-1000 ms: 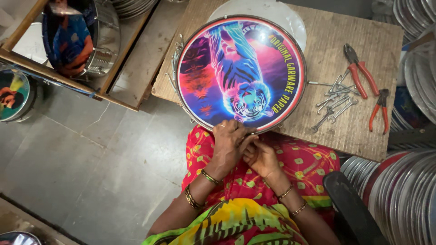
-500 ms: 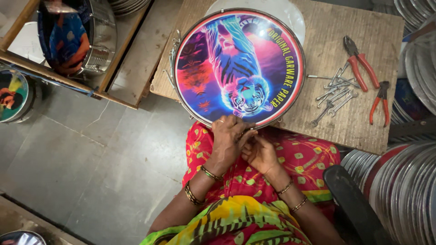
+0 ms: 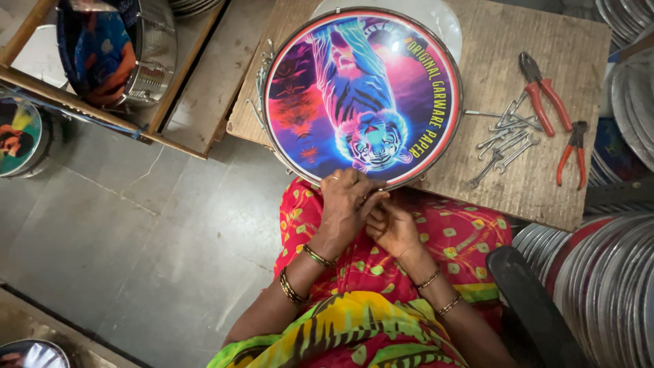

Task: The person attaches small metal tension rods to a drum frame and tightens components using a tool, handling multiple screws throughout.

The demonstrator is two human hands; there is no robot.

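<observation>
**Both hands at the near rim of the printed drum**

Your lap comes first: bright red cloth with yellow-green squares, and a yellow, green and red striped drape below it. Bangles circle both wrists. Your left hand (image 3: 344,204) lies over the near edge of the drum (image 3: 361,95), fingers curled down onto the metal rim and closed on it. Your right hand (image 3: 392,226) sits just beside and slightly below, touching the left, its fingers bent in toward the same spot on the rim; whether it pinches something small there, you cannot tell from this view.

The drum is a round frame with a glossy printed skin showing a tiger in blue, pink and purple, ringed by a thin metal hoop. It rests flat on the wooden worktop (image 3: 545,184), overhanging the near edge toward your lap and filling the worktop's left half. A pale disc (image 3: 443,17) peeks from under it at the far edge.

On the worktop's right half, a cluster of small spanners (image 3: 504,140) lies near the drum's right side. Beyond them, red-handled pliers (image 3: 541,92) lie toward the far right corner, and a second, smaller pair of pliers (image 3: 572,153) sits by the right edge.

Off the right edge stand stacked metal hoops (image 3: 599,279). Far left, on a wooden rack, another drum (image 3: 116,51) with a steel shell lies tilted.
</observation>
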